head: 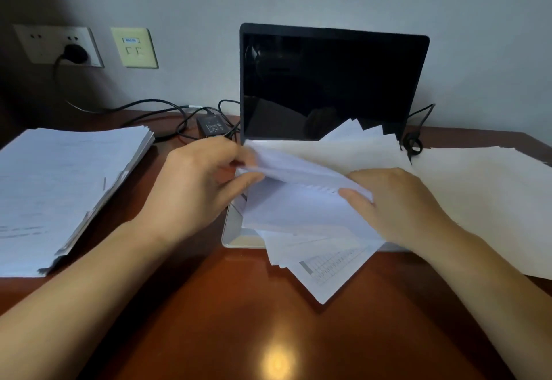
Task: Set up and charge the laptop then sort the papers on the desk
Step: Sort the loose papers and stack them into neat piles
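While the laptop (331,80) stands open, left hand (194,182) and right hand (397,200) each pinch the loose papers (298,209) over its keyboard.

From my feed, the loose papers (301,209) cover nearly all the keyboard of the laptop (331,80); I see only a strip at its near left corner. The fingertips of the left hand (194,182) smear into blur where they pinch those sheets. The fingers of the right hand (397,203) are tucked under the sheets, thumb on top. The left edge cuts the paper stack (59,188); the right edge cuts the spread sheets (484,200). Print on every page is too small to read, as are the labels on the power adapter (213,125) and network faceplate (134,48). Where the right cable (416,137) meets the laptop is hidden.
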A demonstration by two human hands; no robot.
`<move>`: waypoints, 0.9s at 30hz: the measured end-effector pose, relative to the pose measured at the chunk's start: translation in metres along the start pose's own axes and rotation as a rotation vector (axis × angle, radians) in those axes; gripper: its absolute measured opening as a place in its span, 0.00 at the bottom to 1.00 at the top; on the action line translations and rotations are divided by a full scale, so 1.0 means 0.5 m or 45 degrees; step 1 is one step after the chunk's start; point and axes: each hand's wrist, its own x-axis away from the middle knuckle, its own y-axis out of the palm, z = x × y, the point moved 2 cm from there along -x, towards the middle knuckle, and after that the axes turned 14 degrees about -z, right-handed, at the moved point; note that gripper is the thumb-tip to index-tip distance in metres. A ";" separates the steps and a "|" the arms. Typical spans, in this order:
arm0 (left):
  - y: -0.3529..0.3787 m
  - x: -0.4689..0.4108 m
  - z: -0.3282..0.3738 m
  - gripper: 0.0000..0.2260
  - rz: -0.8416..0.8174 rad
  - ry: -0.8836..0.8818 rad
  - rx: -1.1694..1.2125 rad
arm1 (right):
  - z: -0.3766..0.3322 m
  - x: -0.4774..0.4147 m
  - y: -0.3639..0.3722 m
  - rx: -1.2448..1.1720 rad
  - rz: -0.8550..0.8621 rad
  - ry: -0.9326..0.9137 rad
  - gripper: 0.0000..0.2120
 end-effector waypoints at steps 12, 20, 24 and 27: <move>0.039 -0.045 0.028 0.29 -0.062 -0.318 0.905 | -0.013 0.002 -0.066 -1.580 0.368 -0.027 0.12; 0.027 -0.070 0.064 0.11 0.175 -0.358 0.933 | -0.002 0.005 -0.087 -1.655 0.571 0.003 0.15; 0.023 -0.079 0.075 0.13 0.268 -0.309 0.892 | 0.007 -0.001 -0.096 -1.508 0.605 0.019 0.16; 0.025 -0.094 0.076 0.16 0.274 -0.310 0.885 | 0.012 -0.010 -0.113 -1.500 0.629 0.018 0.18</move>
